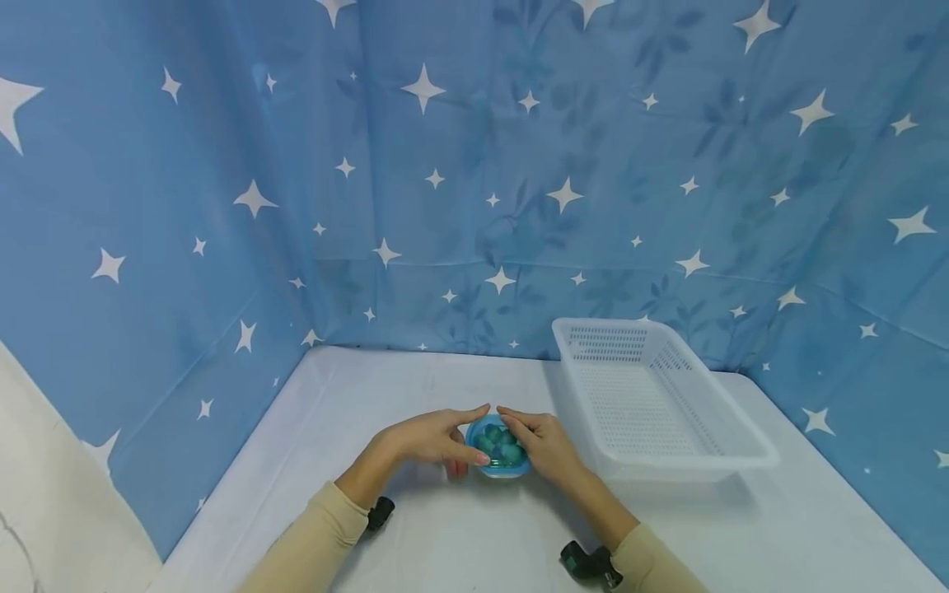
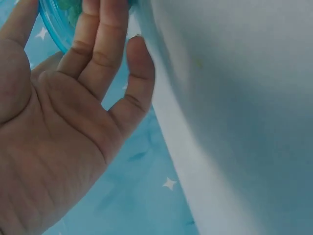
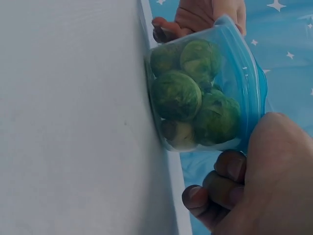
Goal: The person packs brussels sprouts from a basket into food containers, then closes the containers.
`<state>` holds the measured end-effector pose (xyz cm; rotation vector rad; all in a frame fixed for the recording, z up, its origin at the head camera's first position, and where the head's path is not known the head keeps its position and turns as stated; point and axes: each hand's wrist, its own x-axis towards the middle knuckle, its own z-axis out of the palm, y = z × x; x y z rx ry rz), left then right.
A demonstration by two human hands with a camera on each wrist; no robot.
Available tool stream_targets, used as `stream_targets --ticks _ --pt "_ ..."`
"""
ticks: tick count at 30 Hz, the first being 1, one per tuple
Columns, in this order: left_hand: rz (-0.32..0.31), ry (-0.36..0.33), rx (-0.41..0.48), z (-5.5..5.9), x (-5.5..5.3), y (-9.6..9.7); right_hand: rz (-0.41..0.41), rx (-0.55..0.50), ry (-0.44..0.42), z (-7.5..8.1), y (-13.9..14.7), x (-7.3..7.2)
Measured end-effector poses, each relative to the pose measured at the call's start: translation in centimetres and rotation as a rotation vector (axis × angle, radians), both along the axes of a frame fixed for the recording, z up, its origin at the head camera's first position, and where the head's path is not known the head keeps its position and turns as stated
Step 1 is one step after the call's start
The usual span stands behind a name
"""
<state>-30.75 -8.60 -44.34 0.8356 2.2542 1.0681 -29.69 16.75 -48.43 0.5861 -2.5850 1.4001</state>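
A small clear food container (image 1: 498, 445) with a blue rim or lid (image 3: 253, 93) stands on the white table. Green Brussels sprouts (image 3: 176, 95) show through its wall. My left hand (image 1: 430, 436) holds the container from the left, its digits spread along the near and far sides of the rim. In the left wrist view several fingers of the left hand (image 2: 73, 103) reach up to the container's side. On the right, my right hand (image 1: 547, 445) pinches the blue edge, its other fingers curled beneath, as the right wrist view shows.
A white perforated plastic basket (image 1: 741, 420) stands to the right of the hands. The white table (image 1: 445, 543) ends at a blue curtain (image 1: 460, 222) with white stars behind and along both sides. A black wrist device (image 1: 586, 564) is attached at each forearm.
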Motion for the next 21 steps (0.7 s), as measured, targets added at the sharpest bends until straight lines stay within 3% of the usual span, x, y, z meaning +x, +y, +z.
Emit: stream_targets --ticks 9,13,21 --pt "0.076 0.080 0.118 -1.3 -1.2 -0.9 -0.052 -0.001 0.029 -0.5 -0.9 -2.1" --pt "0.111 0.064 0.165 -2.0 -1.4 -0.8 -0.060 0.007 0.020 -0.9 -1.0 -3.0" --pt "0.173 0.110 0.196 -2.9 -1.4 -0.7 -0.053 -0.031 0.003 -1.5 -0.7 -3.5"
